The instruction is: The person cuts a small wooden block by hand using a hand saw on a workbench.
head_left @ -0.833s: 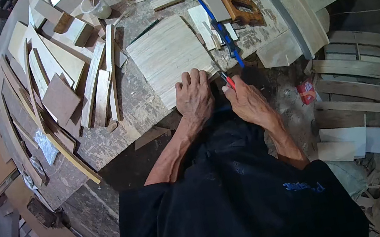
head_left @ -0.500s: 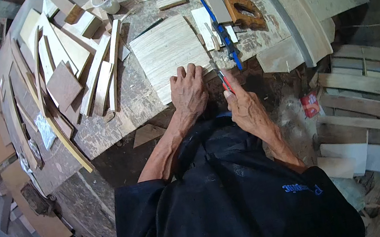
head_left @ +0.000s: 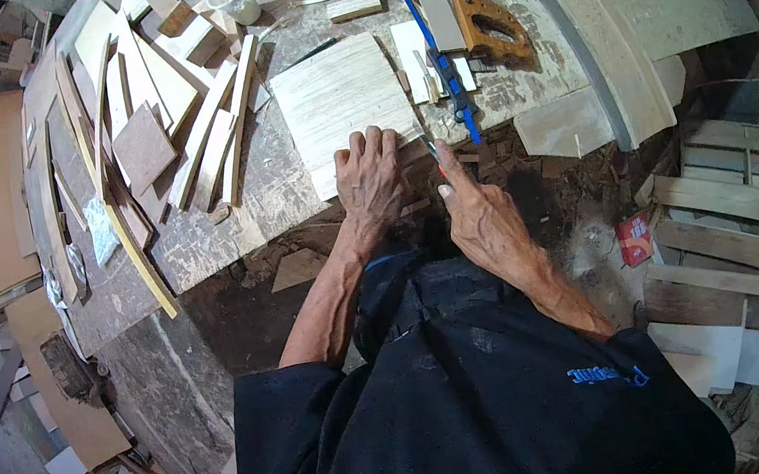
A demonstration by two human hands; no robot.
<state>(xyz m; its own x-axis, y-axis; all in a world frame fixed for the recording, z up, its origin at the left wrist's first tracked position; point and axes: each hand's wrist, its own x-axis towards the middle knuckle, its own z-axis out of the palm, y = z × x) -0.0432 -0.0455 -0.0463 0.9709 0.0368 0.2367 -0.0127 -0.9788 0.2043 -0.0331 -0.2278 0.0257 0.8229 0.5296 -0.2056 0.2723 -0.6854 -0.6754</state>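
A square, pale wooden board [head_left: 339,102] lies at the near edge of the workbench. My left hand [head_left: 371,177] grips its near edge, the knuckles up and the fingers bent over the wood. Beside it, my right hand [head_left: 487,223] is closed around a utility knife [head_left: 435,152] with a red part on its handle. The index finger stretches along the knife, whose tip meets the board's near right corner. Most of the handle is hidden in my palm. Right of the board lie a blue frame-like tool [head_left: 451,82] and a handsaw with a wooden handle [head_left: 493,26].
Wooden strips [head_left: 208,145] and offcuts crowd the left of the workbench [head_left: 201,258], near a clear plastic cup [head_left: 234,4]. A long curved wooden piece [head_left: 596,26] runs down the right side. Wooden frames [head_left: 744,173] and a red packet [head_left: 635,239] lie lower right.
The knife has tilted and shifted slightly left, with less of its red handle showing. My right hand has moved a little toward the board. The view has shifted slightly.
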